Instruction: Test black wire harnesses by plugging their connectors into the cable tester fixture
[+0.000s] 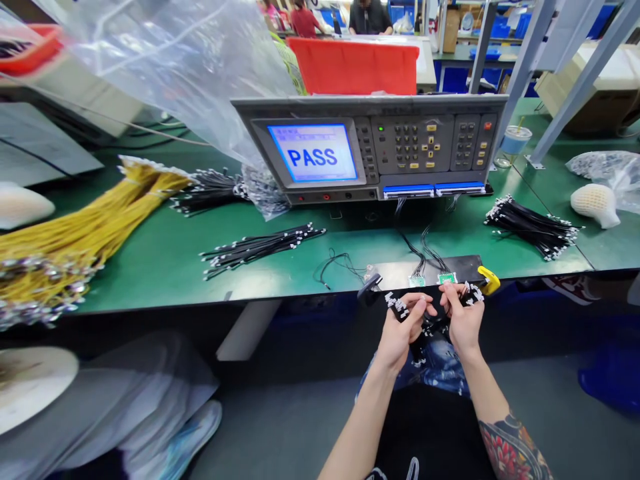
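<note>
My left hand (pixel 399 337) is closed around a bunch of black cables (pixel 397 305) with small white connectors at the ends. In my right hand (pixel 465 325) is another bunch of black cables (pixel 473 294), its white ends showing beyond the fingers. My fingertips nearly meet in front of the bench edge; whether a single cable runs between them is too small to tell. Just beyond them, two small green circuit boards (pixel 447 278) sit on a metal plate (pixel 393 273), wired to a tester (pixel 367 150) whose screen reads PASS.
A dark clamp (pixel 370 287) and a yellow-handled clamp (pixel 490 280) flank the plate. Loose black cables (pixel 263 248) lie left, another black bundle (pixel 533 228) right, yellow cable bundles (pixel 95 230) far left. Behind the tester stands a red bin (pixel 355 67). A person's grey-clothed leg (pixel 130 393) is at lower left.
</note>
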The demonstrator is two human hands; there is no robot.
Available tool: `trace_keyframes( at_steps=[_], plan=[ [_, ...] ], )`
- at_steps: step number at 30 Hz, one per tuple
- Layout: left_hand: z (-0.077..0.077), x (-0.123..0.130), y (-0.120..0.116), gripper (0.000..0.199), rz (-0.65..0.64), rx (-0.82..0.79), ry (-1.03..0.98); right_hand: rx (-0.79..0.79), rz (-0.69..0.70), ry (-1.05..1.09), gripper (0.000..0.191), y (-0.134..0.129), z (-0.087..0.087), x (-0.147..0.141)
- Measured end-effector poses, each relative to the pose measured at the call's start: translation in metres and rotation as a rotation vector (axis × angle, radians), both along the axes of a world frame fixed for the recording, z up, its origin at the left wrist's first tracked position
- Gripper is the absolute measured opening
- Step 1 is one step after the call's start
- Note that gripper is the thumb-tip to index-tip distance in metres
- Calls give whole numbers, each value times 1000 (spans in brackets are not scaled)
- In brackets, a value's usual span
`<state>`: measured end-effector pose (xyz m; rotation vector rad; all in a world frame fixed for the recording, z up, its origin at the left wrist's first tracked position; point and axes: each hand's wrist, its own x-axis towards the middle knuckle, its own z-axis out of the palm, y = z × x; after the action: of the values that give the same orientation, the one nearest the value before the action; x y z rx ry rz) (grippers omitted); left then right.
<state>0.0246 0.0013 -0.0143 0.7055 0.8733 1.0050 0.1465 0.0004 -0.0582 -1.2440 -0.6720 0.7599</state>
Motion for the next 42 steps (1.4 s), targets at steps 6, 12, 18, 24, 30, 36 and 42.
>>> trace_keyframes(
  at_steps=[6, 12, 18, 24, 30, 36, 42],
  plan=[
    [-12, 5, 4, 45, 127, 98, 232, 7, -19, -42, 43, -9, -12, 15],
    [-13, 8, 7, 29, 303, 131, 316, 6, -53, 10, 38, -25, -12, 25],
    [-14, 11, 8, 28, 352, 92, 309, -3, -67, -12, 39, -30, -9, 30],
    [-14, 12, 8, 29, 350, 81, 297, -8, -38, -42, 38, -31, -9, 30],
    [-17, 16, 8, 28, 367, 78, 294, -2, -23, -45, 38, -31, -8, 29],
    [-19, 20, 10, 27, 412, 81, 265, -18, 16, -57, 40, -31, -7, 29],
    [-15, 7, 16, 32, 306, 84, 288, -105, 244, 54, 52, -19, -6, 34]
  ],
)
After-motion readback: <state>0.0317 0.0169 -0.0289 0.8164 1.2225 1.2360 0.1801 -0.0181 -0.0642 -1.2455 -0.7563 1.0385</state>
